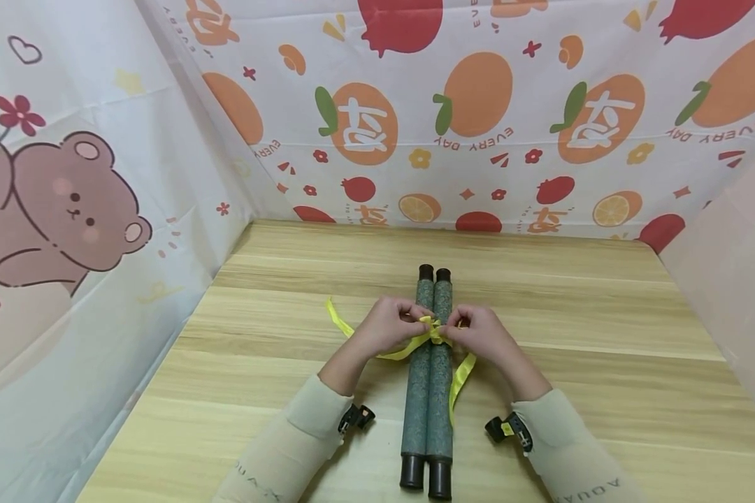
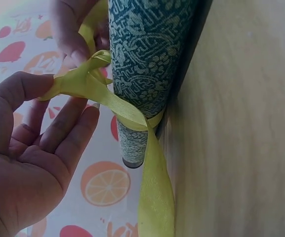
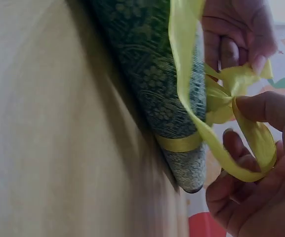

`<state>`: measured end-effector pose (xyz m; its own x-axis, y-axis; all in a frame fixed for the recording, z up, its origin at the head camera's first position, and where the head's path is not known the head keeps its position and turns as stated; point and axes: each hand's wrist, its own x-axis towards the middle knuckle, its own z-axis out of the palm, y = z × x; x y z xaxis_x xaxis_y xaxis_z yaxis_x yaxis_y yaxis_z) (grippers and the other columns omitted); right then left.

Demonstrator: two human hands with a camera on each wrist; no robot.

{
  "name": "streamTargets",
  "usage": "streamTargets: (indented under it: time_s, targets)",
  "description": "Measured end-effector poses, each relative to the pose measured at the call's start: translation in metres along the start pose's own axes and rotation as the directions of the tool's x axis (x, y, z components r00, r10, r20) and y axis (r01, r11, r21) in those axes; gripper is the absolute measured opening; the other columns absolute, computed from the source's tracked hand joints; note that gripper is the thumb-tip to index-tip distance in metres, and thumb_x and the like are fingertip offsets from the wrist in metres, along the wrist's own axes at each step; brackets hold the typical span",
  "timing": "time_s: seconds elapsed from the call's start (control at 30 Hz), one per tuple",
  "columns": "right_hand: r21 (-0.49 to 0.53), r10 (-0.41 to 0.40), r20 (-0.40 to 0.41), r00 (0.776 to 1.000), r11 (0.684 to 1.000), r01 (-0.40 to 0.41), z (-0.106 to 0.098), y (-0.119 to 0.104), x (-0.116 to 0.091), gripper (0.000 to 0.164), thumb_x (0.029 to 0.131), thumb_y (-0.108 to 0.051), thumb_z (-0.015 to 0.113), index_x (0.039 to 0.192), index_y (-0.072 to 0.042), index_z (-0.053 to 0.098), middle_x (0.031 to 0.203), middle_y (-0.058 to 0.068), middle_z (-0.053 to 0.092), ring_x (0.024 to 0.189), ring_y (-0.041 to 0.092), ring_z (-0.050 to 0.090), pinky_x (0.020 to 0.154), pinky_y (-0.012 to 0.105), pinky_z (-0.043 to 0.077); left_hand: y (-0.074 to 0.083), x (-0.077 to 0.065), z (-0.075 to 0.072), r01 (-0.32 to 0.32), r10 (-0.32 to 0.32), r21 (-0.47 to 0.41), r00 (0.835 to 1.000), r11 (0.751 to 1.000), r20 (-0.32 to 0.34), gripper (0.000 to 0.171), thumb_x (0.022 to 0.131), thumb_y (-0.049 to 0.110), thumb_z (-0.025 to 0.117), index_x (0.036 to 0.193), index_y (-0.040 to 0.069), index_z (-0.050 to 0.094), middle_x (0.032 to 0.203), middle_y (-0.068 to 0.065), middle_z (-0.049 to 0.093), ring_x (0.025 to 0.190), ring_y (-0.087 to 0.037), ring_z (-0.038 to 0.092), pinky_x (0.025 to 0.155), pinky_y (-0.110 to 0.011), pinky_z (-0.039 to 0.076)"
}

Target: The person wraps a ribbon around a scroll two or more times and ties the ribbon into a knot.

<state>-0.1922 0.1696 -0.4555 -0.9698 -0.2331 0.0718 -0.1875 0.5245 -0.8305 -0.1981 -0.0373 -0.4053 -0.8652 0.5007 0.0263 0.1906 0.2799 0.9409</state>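
A green patterned scroll with dark end knobs lies lengthwise before me, wound into two rolls side by side. A yellow ribbon circles the rolls above their middle, its bunched knot on top. My left hand pinches one part of the ribbon between thumb and fingertip, left of the knot. On the other side, my right hand pinches the ribbon at the knot, where a loop hangs by its fingers. Loose ribbon tails trail to both sides. The hands partly hide the knot in the head view.
The scroll rests on a wood-grain table. A white fruit-print cloth hangs behind the table, and a bear-print cloth hangs on the left. Small wrist cameras sit on both sleeves.
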Motion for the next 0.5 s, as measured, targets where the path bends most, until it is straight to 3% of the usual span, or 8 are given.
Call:
streamTargets:
  time_s: [0.2,0.43,0.5]
  targets:
    - [-0.019,-0.101,-0.057,0.993,0.995,0.100,0.008,-0.001,0.002,0.012,0.079,-0.015,0.072,0.072,-0.016,0.062,0.092,0.004,0.072,0.086,0.014,0.060,0.074,0.040,0.050,-0.001,0.001,0.001,0.005,-0.006,0.025,1.000,1.000,0.006,0.009,0.081,0.002,0.067,0.078,-0.007,0.067,0.102,-0.021,0.071,0.083,-0.015,0.066,0.063,-0.023,0.053]
    - [-0.030,-0.125,-0.062,0.990,0.992,0.124,0.014,-0.002,0.002,0.009,0.080,-0.011,0.071,0.080,-0.015,0.062,0.086,0.004,0.070,0.082,0.013,0.060,0.073,0.041,0.054,-0.034,0.015,0.005,0.010,-0.010,0.056,1.000,0.998,-0.003,0.009,0.081,0.010,0.072,0.076,0.003,0.071,0.102,-0.012,0.072,0.089,-0.012,0.064,0.076,-0.030,0.057]
    - [-0.052,-0.132,-0.068,0.989,0.990,0.129,0.015,-0.002,0.002,0.008,0.081,-0.010,0.069,0.084,-0.014,0.063,0.085,0.003,0.069,0.080,0.012,0.060,0.073,0.040,0.054,-0.036,0.016,0.005,0.001,-0.001,0.061,1.000,0.998,-0.009,0.006,0.080,0.011,0.073,0.075,0.007,0.072,0.100,-0.010,0.073,0.089,-0.011,0.064,0.077,-0.031,0.056]
